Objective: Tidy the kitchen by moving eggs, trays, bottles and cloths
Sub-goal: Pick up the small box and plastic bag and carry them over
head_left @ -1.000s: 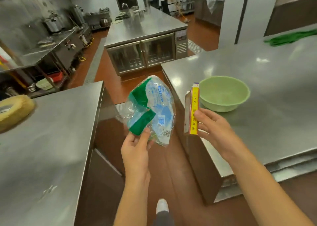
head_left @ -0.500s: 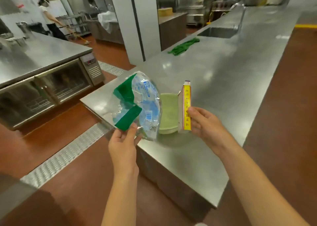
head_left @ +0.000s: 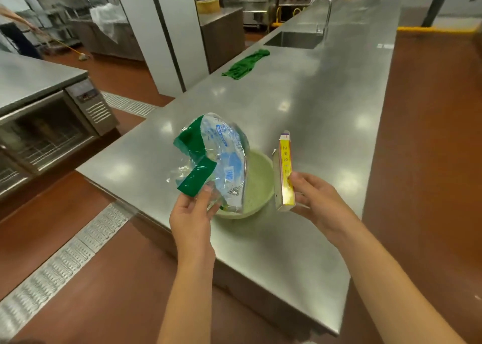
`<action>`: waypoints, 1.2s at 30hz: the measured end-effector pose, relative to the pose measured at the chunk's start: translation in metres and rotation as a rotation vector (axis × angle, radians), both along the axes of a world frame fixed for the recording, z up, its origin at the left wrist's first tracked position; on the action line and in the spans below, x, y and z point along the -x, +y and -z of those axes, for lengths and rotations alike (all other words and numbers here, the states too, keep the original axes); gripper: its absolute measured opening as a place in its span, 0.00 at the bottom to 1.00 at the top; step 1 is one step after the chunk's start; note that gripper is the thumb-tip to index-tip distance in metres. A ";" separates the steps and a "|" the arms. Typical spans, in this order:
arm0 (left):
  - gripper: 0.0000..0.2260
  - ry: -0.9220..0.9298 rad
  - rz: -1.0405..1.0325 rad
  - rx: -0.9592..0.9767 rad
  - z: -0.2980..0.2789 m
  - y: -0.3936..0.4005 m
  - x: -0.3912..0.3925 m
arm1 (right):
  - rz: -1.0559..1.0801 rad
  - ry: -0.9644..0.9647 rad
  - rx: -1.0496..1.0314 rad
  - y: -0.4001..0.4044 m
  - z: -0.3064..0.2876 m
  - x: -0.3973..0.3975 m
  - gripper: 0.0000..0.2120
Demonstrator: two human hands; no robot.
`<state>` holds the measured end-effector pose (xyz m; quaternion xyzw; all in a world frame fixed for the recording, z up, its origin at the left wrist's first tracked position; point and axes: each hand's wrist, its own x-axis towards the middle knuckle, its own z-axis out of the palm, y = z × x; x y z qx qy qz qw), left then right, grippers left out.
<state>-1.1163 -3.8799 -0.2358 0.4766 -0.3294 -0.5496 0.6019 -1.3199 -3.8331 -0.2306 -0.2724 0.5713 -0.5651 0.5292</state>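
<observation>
- The left hand (head_left: pixel 191 222) pinches the lower corner of a crumpled plastic bag (head_left: pixel 216 161), clear with blue print and green bands; thumb and fingers (head_left: pixel 206 197) are closed on the green corner, and the bag is held up above the near end of the bench (head_left: pixel 300 124).
- The right hand (head_left: pixel 319 205) grips a slim yellow carton (head_left: pixel 284 171) upright, fingers curled round its lower half; its top flap stands open.
- A pale green bowl (head_left: pixel 257 179) sits on the bench between and behind the two hands, partly hidden by the bag.
- A green cloth (head_left: pixel 245 64) lies farther along the bench, near its left edge; beyond it a sink (head_left: pixel 294 40) with a tap (head_left: pixel 324 9).
</observation>
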 end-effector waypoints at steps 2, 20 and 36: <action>0.09 -0.034 -0.035 0.019 -0.003 -0.005 -0.008 | -0.027 -0.037 -0.010 -0.014 0.007 -0.003 0.18; 0.05 -0.166 0.148 -0.058 0.061 -0.169 -0.018 | 0.218 0.024 -0.118 -0.105 0.042 -0.022 0.15; 0.15 -0.226 0.657 -0.286 0.092 -0.233 -0.026 | 0.477 0.151 -0.291 -0.151 0.090 -0.078 0.23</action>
